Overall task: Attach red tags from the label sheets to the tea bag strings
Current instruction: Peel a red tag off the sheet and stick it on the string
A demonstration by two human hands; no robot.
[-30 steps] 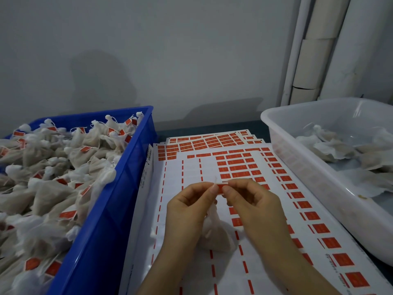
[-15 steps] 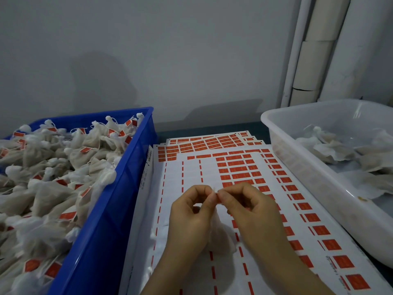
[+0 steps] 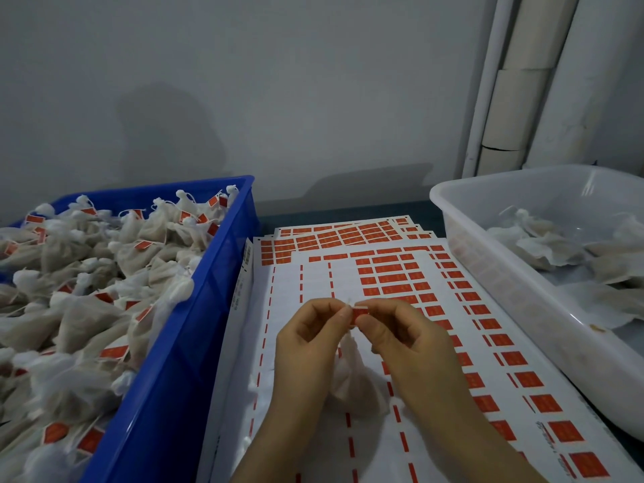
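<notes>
A small red tag (image 3: pixel 360 313) is pinched between the fingertips of my left hand (image 3: pixel 312 346) and my right hand (image 3: pixel 406 346), above the label sheets (image 3: pixel 313 440). A white tea bag (image 3: pixel 352 381) hangs below the tag between my palms, resting on the top sheet; its string is hidden by my fingers. The top sheet is mostly peeled on its left, with red tags (image 3: pixel 393 278) left in rows toward the back and right.
A blue crate (image 3: pixel 167 388) on the left is piled with tagged tea bags (image 3: pixel 87 291). A white translucent tub (image 3: pixel 515 273) on the right holds several untagged tea bags (image 3: pixel 564 252). More label sheets (image 3: pixel 341 235) lie stacked behind. A grey wall and pipes stand at the back.
Both hands stayed together over the sheet, dipping slightly and then rising; the red tag, mostly hidden half a second ago, now shows between the fingertips.
</notes>
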